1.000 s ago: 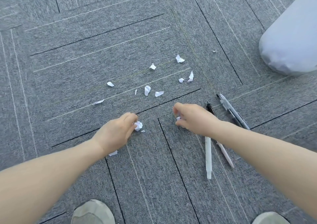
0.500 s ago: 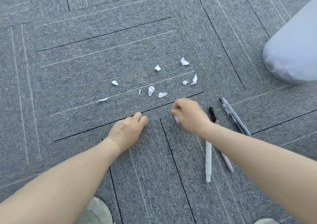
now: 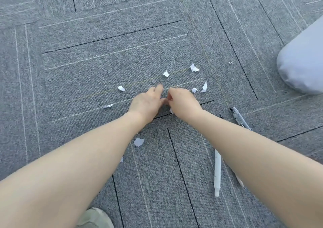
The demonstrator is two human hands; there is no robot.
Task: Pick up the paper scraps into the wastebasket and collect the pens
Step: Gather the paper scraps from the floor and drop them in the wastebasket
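Landmark: wastebasket point(image 3: 304, 60), pale bag-lined, cut off by the right frame edge, resting on grey carpet point(image 3: 87, 53).

L to R:
- Carpet far left of basket: bare, open room out to the left and top frame edges.
- Flat scrap point(image 3: 107, 106) and small scrap point(image 3: 121, 88), well left of basket, loose on carpet.
- Larger scrap point(image 3: 139, 142) nearer the person, just beside the left forearm.
- Left hand point(image 3: 146, 103): knuckles up, fingers curled down onto carpet, thumb tip touching right hand. Contents: cannot tell.
- Right hand point(image 3: 183, 103): fingers curled narrow; a bit of white paper point(image 3: 171, 111) shows under the palm, apparently held.
- Scraps beyond the hands, toward basket: point(image 3: 166, 74), point(image 3: 194, 68), point(image 3: 194, 90), point(image 3: 204, 87); tiny fleck point(image 3: 230, 63) nearest basket.
- White pen point(image 3: 217, 173) below-left of basket, partly under right forearm. Clear pen point(image 3: 241, 119) nearer basket, apart from it.
- Shoe point(image 3: 94, 218) at bottom edge.
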